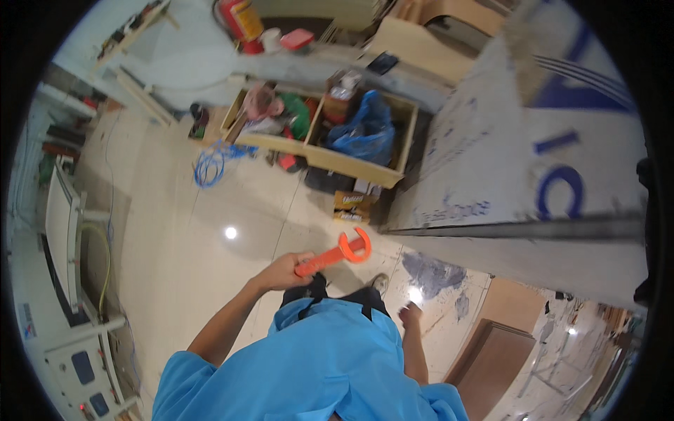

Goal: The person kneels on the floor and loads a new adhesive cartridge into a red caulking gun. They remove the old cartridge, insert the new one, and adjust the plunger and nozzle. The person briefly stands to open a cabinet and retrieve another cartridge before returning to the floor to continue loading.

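My left hand [286,272] is closed around the handle of an orange tool [326,259] with a C-shaped, hook-like end. I hold it out in front of my waist, its curved end toward the right, above the tiled floor. My right hand [411,314] hangs low at my right side, near a grey smear on the floor [435,275]. It looks small and a little blurred, with the fingers loosely apart and nothing seen in them.
Ahead, a wooden box with two compartments [354,166] holds bags and odds and ends. Blue hose [209,167] lies coiled left of it, a yellow carton [351,207] in front. A large film-covered panel [484,161] stands at right; brown boards [495,365] lie lower right. White machinery [63,344] lines the left.
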A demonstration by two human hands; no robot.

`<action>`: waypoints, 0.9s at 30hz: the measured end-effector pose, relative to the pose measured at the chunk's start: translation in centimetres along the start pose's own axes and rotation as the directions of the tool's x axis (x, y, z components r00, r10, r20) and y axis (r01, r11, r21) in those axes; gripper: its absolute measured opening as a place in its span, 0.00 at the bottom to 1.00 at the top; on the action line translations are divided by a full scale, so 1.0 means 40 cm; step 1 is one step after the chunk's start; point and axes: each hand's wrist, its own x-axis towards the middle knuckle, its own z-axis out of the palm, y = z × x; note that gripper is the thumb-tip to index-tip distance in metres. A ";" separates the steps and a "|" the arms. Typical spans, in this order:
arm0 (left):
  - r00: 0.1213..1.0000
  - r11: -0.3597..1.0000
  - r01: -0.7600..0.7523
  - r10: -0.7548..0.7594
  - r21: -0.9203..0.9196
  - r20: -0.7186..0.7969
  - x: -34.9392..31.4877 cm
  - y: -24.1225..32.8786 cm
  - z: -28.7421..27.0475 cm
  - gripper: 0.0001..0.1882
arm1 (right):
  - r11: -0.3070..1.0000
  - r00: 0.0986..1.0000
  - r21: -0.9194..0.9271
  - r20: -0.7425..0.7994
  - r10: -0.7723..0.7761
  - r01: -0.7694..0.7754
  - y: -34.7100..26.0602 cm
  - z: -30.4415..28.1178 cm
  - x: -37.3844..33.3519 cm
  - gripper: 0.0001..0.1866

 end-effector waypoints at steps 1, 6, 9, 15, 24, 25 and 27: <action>0.995 0.998 0.059 -0.057 0.017 -0.086 -0.031 -0.054 -0.039 0.21 | 0.997 0.997 0.002 0.034 0.072 -0.072 -0.015 0.090 -0.064 0.15; 0.853 0.907 0.421 -0.398 -0.005 -0.339 -0.114 -0.289 -0.145 0.18 | 0.576 0.844 -0.641 0.235 -0.482 0.507 -0.281 0.417 -0.271 0.22; 0.778 0.822 0.568 -0.552 -0.038 -0.301 -0.167 -0.442 -0.120 0.22 | 0.526 0.786 -0.596 0.355 -0.506 0.607 -0.427 0.588 -0.217 0.20; 0.580 0.620 0.675 -0.781 -0.400 -0.230 -0.232 -0.713 0.020 0.18 | 0.288 0.708 -0.697 0.439 -0.553 0.657 -0.589 0.972 0.275 0.16; 0.425 0.312 0.474 -0.900 -0.824 -0.096 -0.215 -0.805 0.099 0.11 | 0.487 0.925 -0.799 0.223 -0.307 0.354 -0.561 1.147 0.512 0.19; 0.420 0.308 0.465 -0.902 -0.830 -0.099 -0.196 -0.810 0.095 0.12 | 0.721 0.947 -0.620 0.138 -0.289 0.310 -0.543 1.158 0.484 0.19; 0.443 0.338 0.435 -0.887 -0.834 -0.129 -0.161 -0.821 0.083 0.13 | 0.942 0.962 -0.200 0.011 -0.273 0.270 -0.524 1.189 0.453 0.19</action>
